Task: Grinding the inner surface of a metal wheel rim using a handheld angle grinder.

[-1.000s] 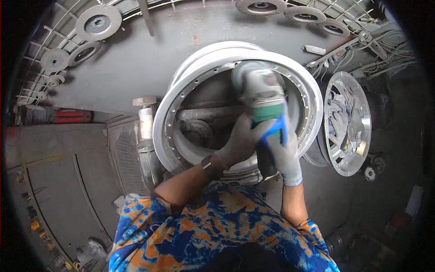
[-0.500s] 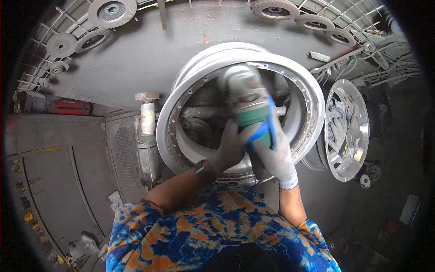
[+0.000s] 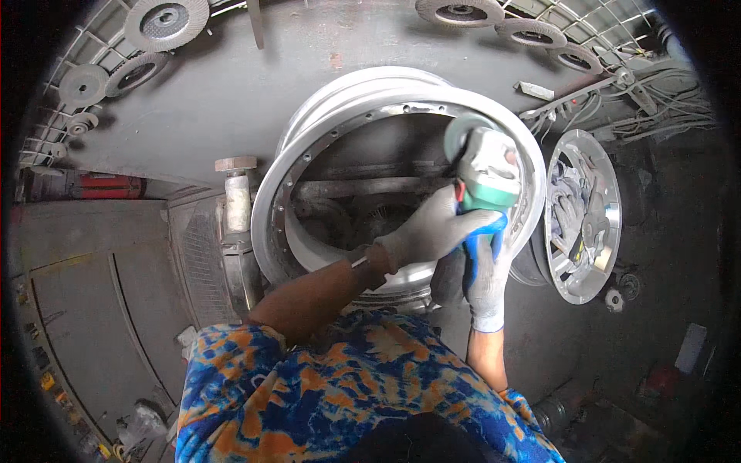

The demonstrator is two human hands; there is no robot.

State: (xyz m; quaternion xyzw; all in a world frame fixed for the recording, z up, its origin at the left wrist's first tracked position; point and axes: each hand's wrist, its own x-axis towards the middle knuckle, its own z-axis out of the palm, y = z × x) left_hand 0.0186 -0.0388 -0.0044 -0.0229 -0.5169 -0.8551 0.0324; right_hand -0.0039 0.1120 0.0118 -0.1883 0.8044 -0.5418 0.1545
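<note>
Holding a green-and-white grinder (image 3: 494,162) in both gloved hands, you have it up at the far right part of the big silver wheel (image 3: 269,208), which leans with its open face toward you, right in front of your body. Your left hand (image 3: 428,228) is closed on the tool's green body just behind the head, thumb laid over the top, most fingers hidden underneath. Your right hand (image 3: 488,282) is closed too, wrapped on the body nearer you; its far fingers don't show. No slack visible in either grip. The disc (image 3: 465,135) points up and left and overlaps the wheel's inner edge by the bolt holes; can't tell whether it's touching metal or just short of it. Step in hand, as judged from the pose: working the disc over the wheel's lip and inner edge. The next move seems to call for a firm two-handed hold, the disc laid flat and light on the metal, and an even sweep around the curve without catching a hole. A second wheel (image 3: 614,216) sits to the right, well apart from the tool, with grey gloves (image 3: 569,214) lying inside it. Spare discs (image 3: 166,27) hang on the mesh (image 3: 77,48) at upper left.
</note>
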